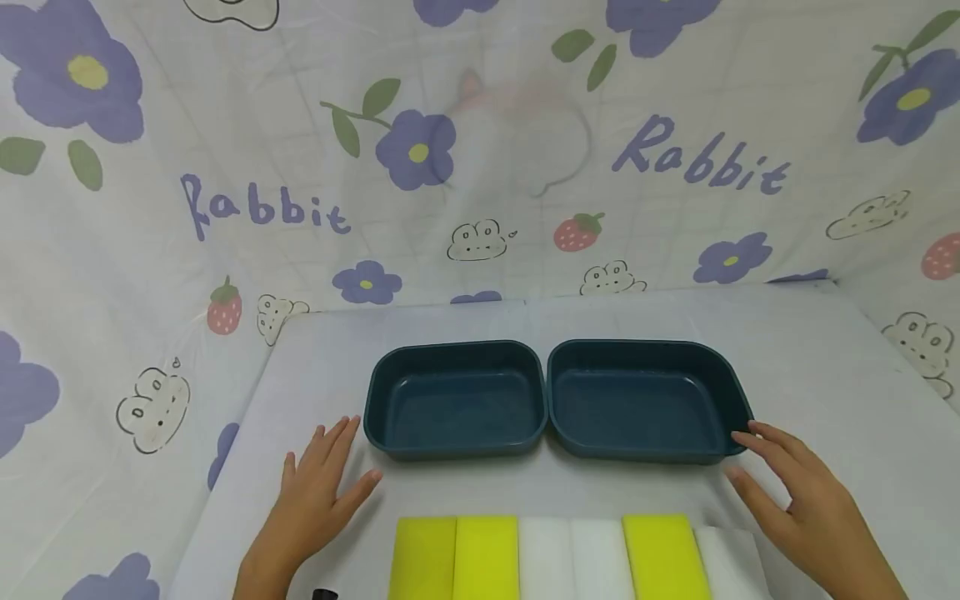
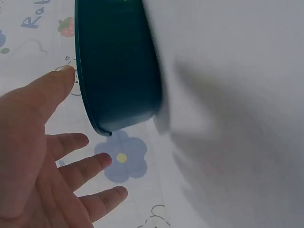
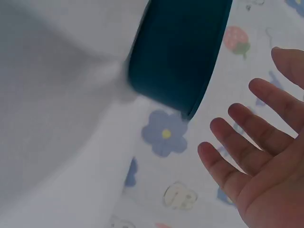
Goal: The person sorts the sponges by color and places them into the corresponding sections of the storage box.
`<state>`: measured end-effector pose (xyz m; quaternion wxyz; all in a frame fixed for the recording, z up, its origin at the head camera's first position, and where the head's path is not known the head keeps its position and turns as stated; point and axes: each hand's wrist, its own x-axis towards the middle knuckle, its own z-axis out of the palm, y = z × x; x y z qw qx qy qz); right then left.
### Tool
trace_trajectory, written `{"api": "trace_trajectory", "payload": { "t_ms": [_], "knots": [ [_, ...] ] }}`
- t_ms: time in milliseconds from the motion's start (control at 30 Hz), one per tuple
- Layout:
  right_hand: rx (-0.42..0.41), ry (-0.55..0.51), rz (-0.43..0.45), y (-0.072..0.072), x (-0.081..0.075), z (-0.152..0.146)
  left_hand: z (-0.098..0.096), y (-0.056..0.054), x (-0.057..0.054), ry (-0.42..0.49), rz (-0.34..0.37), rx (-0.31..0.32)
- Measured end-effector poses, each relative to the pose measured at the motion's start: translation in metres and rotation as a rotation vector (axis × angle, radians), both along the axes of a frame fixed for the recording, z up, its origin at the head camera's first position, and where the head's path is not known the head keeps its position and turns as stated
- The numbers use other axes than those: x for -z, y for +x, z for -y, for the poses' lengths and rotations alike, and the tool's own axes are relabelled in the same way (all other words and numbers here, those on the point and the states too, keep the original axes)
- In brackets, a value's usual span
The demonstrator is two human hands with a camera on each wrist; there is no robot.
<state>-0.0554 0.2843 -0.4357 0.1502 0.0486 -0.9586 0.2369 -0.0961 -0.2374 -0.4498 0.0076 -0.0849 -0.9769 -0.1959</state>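
Two dark teal rectangular bins with rounded corners stand side by side on the white table. Next to the outer side of the left bin (image 1: 453, 408) is my left hand (image 1: 315, 492), fingers spread and holding nothing. In the left wrist view, its thumb lies close to the bin's rim. My right hand (image 1: 806, 508) is at the near right corner of the right bin (image 1: 637, 408), its fingertips overlapping the rim in the head view. The right wrist view shows those fingers spread, with nothing in the palm. Both bins look bare inside.
Along the near edge lie yellow sponge blocks (image 1: 486, 557) and white sponge blocks (image 1: 573, 558) in a row. A small black object (image 1: 325, 594) shows at the bottom left. Behind the white table (image 1: 465, 487) hangs a patterned cloth (image 1: 525, 192).
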Motion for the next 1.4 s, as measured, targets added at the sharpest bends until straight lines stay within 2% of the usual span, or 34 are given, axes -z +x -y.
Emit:
{"api": "trace_trajectory", "payload": {
  "t_ms": [133, 200, 267, 433, 567, 700, 867, 1000, 1233, 1300, 1400],
  "knots": [
    [-0.116, 0.006, -0.115, -0.001, -0.008, 0.023, -0.006, -0.006, -0.001, 0.009, -0.017, -0.001],
    [-0.172, 0.013, -0.135, 0.0, -0.012, 0.039, -0.008, -0.009, -0.002, 0.017, -0.031, 0.011],
    [-0.219, 0.017, -0.121, 0.003, -0.015, 0.057, -0.009, -0.011, -0.001, 0.028, -0.035, 0.026],
    [-0.338, 0.041, -0.01, 0.007, -0.02, 0.103, -0.014, -0.014, 0.0, 0.039, -0.005, 0.051],
    [-0.472, 0.03, 0.023, 0.006, -0.016, 0.134, -0.018, -0.015, 0.0, 0.041, -0.003, 0.053],
    [-0.561, 0.042, 0.02, 0.007, -0.009, 0.166, -0.021, -0.015, 0.002, 0.066, -0.015, 0.042],
    [-0.688, 0.11, -0.081, 0.003, 0.002, 0.202, -0.025, -0.014, 0.007, 0.093, -0.006, 0.015],
    [-0.779, 0.175, -0.092, -0.001, 0.006, 0.224, -0.027, -0.015, 0.011, 0.112, -0.021, 0.001],
    [-0.852, 0.282, -0.051, -0.005, 0.018, 0.249, -0.032, -0.017, 0.022, 0.13, -0.052, 0.001],
    [-0.869, 0.312, -0.014, -0.007, 0.019, 0.254, -0.032, -0.018, 0.022, 0.137, -0.06, 0.001],
    [-0.887, 0.338, -0.007, -0.009, 0.019, 0.259, -0.031, -0.019, 0.022, 0.144, -0.066, -0.002]
  ]
}}
